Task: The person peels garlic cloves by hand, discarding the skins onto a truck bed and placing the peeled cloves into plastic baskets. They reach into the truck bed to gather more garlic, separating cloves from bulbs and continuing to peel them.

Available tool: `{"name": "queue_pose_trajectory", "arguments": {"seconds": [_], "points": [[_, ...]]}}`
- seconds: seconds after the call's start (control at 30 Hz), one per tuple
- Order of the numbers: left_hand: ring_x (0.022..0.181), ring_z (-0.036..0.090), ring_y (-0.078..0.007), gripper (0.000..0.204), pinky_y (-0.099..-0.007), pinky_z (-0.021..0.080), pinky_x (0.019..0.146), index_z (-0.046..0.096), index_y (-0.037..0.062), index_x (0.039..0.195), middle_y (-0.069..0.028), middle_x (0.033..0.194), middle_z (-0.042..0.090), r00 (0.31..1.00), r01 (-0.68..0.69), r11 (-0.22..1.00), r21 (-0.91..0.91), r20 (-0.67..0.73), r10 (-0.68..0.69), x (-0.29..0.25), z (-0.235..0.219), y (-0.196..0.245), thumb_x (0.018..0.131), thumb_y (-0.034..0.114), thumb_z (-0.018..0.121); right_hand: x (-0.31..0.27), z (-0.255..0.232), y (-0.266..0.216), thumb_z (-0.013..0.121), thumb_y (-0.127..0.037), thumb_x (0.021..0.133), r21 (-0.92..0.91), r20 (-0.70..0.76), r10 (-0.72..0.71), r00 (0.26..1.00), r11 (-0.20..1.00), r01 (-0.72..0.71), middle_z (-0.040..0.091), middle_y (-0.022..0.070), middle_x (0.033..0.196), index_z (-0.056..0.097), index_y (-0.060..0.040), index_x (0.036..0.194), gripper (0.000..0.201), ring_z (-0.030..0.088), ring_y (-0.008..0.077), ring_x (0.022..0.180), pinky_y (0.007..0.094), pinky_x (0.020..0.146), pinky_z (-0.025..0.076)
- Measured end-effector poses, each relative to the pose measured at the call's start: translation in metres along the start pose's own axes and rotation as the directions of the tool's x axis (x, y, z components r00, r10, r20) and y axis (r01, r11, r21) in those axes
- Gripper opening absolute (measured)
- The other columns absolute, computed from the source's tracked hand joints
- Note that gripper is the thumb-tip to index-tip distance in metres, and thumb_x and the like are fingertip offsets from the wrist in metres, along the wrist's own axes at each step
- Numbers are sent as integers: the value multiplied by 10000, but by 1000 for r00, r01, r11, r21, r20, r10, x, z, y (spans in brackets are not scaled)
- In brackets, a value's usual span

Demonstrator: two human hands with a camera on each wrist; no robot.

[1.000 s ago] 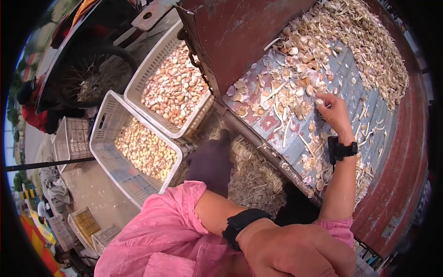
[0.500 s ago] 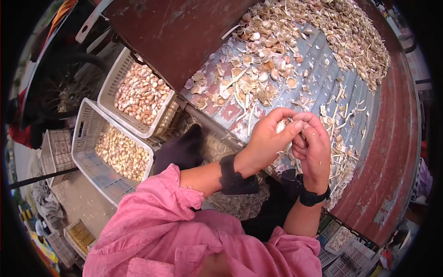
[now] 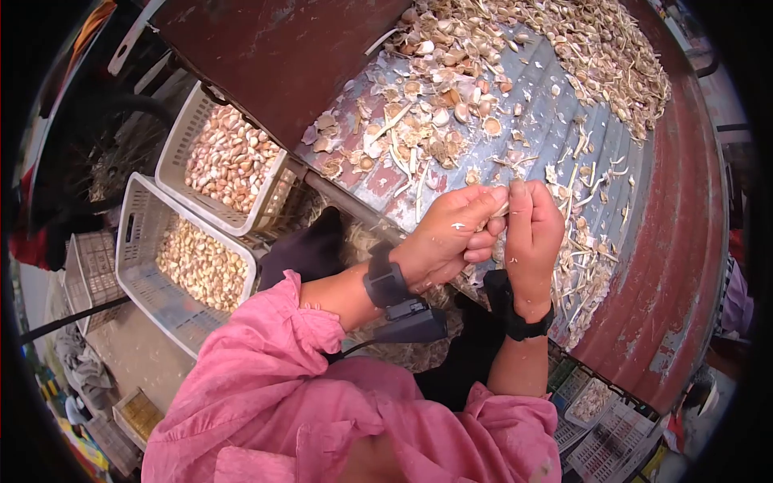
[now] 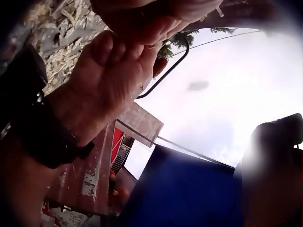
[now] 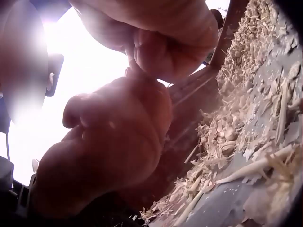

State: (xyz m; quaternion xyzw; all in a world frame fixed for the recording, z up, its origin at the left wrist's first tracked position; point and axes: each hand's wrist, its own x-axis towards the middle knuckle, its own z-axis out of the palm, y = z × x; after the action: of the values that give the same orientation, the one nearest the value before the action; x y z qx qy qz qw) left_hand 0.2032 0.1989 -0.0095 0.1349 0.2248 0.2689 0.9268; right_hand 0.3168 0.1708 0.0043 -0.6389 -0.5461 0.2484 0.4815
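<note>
Above the metal sheet, in the head view, the left hand (image 3: 447, 237) grips a pale garlic clove (image 3: 502, 211), mostly hidden by the fingers. The right hand (image 3: 533, 233) meets it from the right, its thumb and bent fingers pinching at the clove's edge. Fingertips of both hands touch or nearly touch. Seen from the left wrist, the left hand (image 4: 161, 19) is at the top and the right hand (image 4: 106, 80) below it. The right wrist view has the right hand (image 5: 156, 35) above the left hand (image 5: 113, 132); the clove cannot be made out there.
Garlic skins, stalks and loose cloves (image 3: 443, 117) lie on the corrugated sheet (image 3: 531, 88), with a larger heap (image 3: 620, 72) at the upper right. Two crates of cloves (image 3: 167, 171) (image 3: 129, 270) stand at the left. A raised red panel (image 3: 282, 64) borders the sheet.
The right hand has come back from the garlic scraps to the left hand, which rose from low in the view. Both have shifted slightly left, and the fingers have closed further over the clove.
</note>
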Motion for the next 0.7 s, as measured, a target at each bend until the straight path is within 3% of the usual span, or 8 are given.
{"name": "queue_pose_trajectory", "arguments": {"seconds": [0.03, 0.2, 0.23, 0.27, 0.3, 0.43, 0.57, 0.7], "points": [[446, 294, 6, 223, -137, 261, 390, 473, 50, 992, 33, 664, 423, 998, -9, 1000, -17, 55, 10, -3, 0, 2, 901, 235, 391, 1, -6, -8, 452, -205, 874, 310, 79, 366, 927, 875, -372, 394, -46, 475, 508, -40, 738, 221, 352, 21, 423, 193, 378, 264], [467, 368, -15, 237, -156, 339, 454, 473, 55, 1025, 24, 678, 451, 984, 114, 959, -260, 162, -73, 3, -10, 0, 887, 236, 406, 14, -35, 6, 475, -223, 859, 528, 352, 408, 842, 656, -539, 405, -42, 514, 545, -25, 736, 244, 359, 34, 444, 182, 405, 278], [512, 418, -34, 234, -168, 367, 481, 472, 54, 1023, 8, 718, 481, 997, 74, 957, -281, 52, -62, 1, -7, 4, 876, 227, 417, 17, -41, 16, 494, -210, 840, 203, 168, 398, 902, 881, -427, 444, -24, 539, 566, -9, 759, 228, 402, 55, 474, 195, 434, 320], [558, 469, -53, 232, -181, 395, 508, 472, 52, 1021, -7, 758, 511, 997, 27, 952, -304, -58, -47, 0, -6, 9, 865, 218, 428, 21, -48, 27, 513, -197, 821, -188, 7, 303, 953, 936, -297, 484, -5, 564, 587, 7, 783, 220, 444, 76, 503, 209, 463, 362], [671, 529, -94, 218, -207, 428, 532, 475, 54, 999, -41, 850, 543, 999, -15, 938, -347, 30, 27, 2, -15, 8, 851, 210, 436, 23, -58, 40, 547, -181, 778, -672, -9, 74, 997, 738, -61, 572, 44, 641, 612, 11, 843, 213, 527, 116, 590, 240, 547, 422], [680, 508, -92, 187, -221, 423, 557, 480, 55, 1001, -29, 832, 521, 986, -116, 938, -325, -152, 69, 2, -17, 17, 843, 153, 459, 66, -46, 38, 573, -178, 754, -422, 46, 256, 966, 881, -214, 619, 97, 757, 613, -15, 908, 228, 580, 152, 656, 259, 590, 441], [655, 478, -83, 175, -215, 407, 560, 487, 49, 997, -8, 777, 494, 966, -188, 962, -197, -215, 144, 3, -23, 25, 839, 123, 468, 130, 8, 59, 594, -180, 744, -586, 194, 122, 973, 810, 16, 587, 59, 702, 595, -27, 982, 283, 540, 114, 587, 251, 526, 427], [635, 447, -75, 158, -213, 393, 559, 499, 46, 976, 10, 730, 463, 938, -256, 955, -150, -278, 207, 6, -26, 31, 842, 125, 471, 151, 27, 81, 611, -163, 699, -703, 353, 188, 916, 700, 127, 596, 66, 732, 597, -9, 880, 238, 550, 116, 596, 241, 529, 427]]}}
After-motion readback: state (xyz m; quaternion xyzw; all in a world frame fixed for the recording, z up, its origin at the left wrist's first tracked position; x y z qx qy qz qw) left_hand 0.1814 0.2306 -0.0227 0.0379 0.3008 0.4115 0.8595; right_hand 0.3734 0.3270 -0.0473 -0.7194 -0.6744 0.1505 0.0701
